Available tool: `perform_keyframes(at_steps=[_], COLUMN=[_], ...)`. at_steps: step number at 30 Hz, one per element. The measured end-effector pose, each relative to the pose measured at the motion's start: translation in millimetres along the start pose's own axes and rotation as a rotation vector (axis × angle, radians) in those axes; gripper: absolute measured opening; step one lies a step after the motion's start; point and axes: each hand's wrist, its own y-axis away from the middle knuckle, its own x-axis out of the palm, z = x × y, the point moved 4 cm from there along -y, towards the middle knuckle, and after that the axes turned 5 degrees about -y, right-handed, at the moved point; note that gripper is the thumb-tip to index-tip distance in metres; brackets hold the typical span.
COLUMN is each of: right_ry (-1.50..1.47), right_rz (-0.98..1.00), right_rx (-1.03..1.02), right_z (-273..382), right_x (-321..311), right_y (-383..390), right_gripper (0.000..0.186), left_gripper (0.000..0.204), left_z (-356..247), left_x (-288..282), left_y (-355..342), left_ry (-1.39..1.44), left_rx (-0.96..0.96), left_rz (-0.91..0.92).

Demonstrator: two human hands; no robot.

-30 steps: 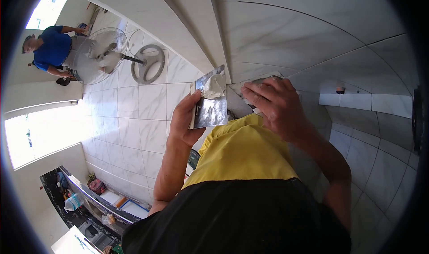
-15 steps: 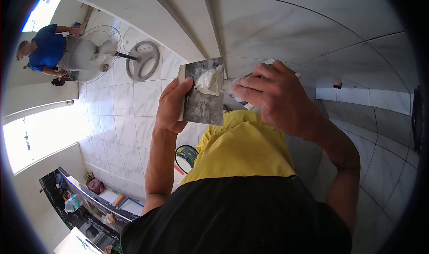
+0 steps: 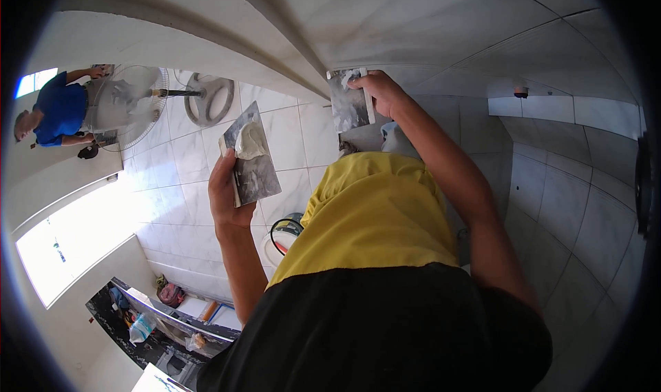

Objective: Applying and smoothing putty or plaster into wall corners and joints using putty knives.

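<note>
The plate partly hides the left hand.

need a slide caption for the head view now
Left hand holds a grey plate bearing pale paste; right hand holds a smeared plate.

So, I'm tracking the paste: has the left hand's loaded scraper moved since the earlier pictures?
Yes: the loaded scraper has moved left, closer to the pedestal fan's round base.

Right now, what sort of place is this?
Probably an indoor space under finishing work: the left hand holds a flat plate bearing white paste, the right hand a smeared blade; the floor is tiled.
</note>
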Motion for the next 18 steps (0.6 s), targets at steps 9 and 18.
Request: perform_keyframes(at_steps=[9, 18], right_ry=[0.043, 0.103], right_rz=[-0.063, -0.113], right_rx=[-0.063, -0.014], right_z=[-1.7, 0.6], right_x=[5.4, 13.9], right_y=[-26.9, -34.1], right_gripper=[0.023, 0.022], left_gripper=[0.031, 0.03], left_z=[18.7, 18.6], left_x=[-21.2, -28.4], left_y=[9.9, 12.5], left_ry=[0.073, 0.08], left_rx=[-0.004, 0.011], left_rz=[-0.088, -0.082])
